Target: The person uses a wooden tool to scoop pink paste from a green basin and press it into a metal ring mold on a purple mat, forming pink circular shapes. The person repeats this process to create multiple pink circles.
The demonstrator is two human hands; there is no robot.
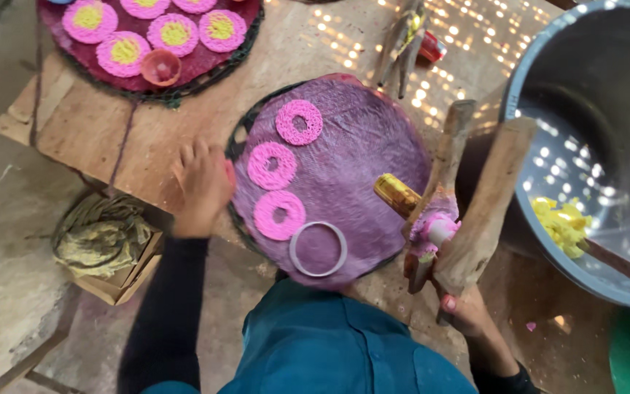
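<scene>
Head camera view: the person's left hand, fingers spread wide, presses on the left rim of a round purple mat at frame centre. On the mat lie three pink dough rings in a column, and below them a pale plastic ring mould. The right hand, lower right, grips the handles of a wooden dough press, whose brass barrel hangs over the mat's right side with pink dough smeared at the hinge.

Risks, as a judgement: the mat overhangs the wooden table, so a slip of the steadying hand could tilt it and slide the rings off. The press is held one-handed, and a wobble could drop dough onto finished rings or bump the grey basin of yellow dough. A second mat of filled rings sits upper left, well apart.
</scene>
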